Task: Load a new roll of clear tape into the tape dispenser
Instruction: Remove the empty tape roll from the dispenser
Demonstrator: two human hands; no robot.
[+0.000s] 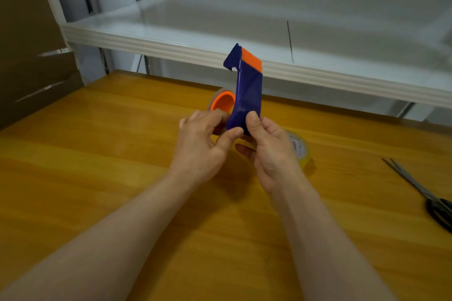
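From the head camera, both hands hold the blue tape dispenser (247,95) upright above the counter (97,154), presumably to expose its orange hub (223,102): left hand (203,140) and right hand (269,146) fingers are clamped on its lower end (the clear tape roll (299,148) lies just behind the right hand)
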